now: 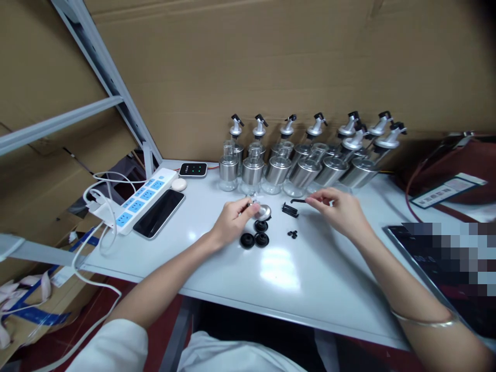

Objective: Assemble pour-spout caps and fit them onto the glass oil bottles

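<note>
My left hand (231,221) is closed on a silver metal cap (262,211) with a spout, held just above the white table (279,274). My right hand (338,209) pinches a thin black lever piece (299,200) at its right end. Between the hands lie small black clips (290,210) and tiny black bits (292,234). Three round black rubber stoppers (254,236) rest just below the cap.
A row of glass-and-steel dispenser bottles (294,163) stands at the back against a cardboard wall. A power strip (141,199), a black phone (158,213), a small white puck (179,184) and a black device with green lights (192,169) sit at left. A dark tray (426,263) lies at right.
</note>
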`<state>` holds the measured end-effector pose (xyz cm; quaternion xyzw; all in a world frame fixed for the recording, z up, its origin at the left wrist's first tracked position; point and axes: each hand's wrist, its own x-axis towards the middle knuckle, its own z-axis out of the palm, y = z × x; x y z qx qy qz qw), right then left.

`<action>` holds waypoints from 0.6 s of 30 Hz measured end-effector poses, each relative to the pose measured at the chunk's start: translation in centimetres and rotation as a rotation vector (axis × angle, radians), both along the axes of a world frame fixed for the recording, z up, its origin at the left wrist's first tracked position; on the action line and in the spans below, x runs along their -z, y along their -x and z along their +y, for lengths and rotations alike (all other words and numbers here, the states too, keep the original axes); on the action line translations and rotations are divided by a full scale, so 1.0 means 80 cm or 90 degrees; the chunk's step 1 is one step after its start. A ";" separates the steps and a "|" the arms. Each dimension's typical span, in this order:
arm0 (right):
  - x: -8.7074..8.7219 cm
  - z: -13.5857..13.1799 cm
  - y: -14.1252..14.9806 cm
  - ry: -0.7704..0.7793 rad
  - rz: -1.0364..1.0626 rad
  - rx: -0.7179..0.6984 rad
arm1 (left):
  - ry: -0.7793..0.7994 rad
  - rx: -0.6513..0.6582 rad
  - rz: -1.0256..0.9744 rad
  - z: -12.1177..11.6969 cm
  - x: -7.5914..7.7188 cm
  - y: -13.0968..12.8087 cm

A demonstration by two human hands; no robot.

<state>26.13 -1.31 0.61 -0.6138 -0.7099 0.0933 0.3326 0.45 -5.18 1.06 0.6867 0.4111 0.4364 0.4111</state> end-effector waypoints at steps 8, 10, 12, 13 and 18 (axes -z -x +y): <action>0.028 0.013 -0.009 0.153 -0.114 0.082 | -0.009 -0.039 -0.038 0.001 0.000 0.000; 0.032 0.013 -0.009 0.109 -0.153 0.045 | -0.009 -0.041 -0.029 0.001 0.000 0.000; 0.034 0.013 -0.008 0.075 -0.162 0.011 | -0.007 -0.043 -0.024 0.001 0.000 0.000; 0.034 0.013 -0.007 0.071 -0.161 -0.009 | -0.006 -0.044 -0.024 0.001 0.000 0.000; 0.029 0.009 0.003 0.100 -0.143 -0.123 | -0.009 -0.043 -0.029 0.002 0.000 0.001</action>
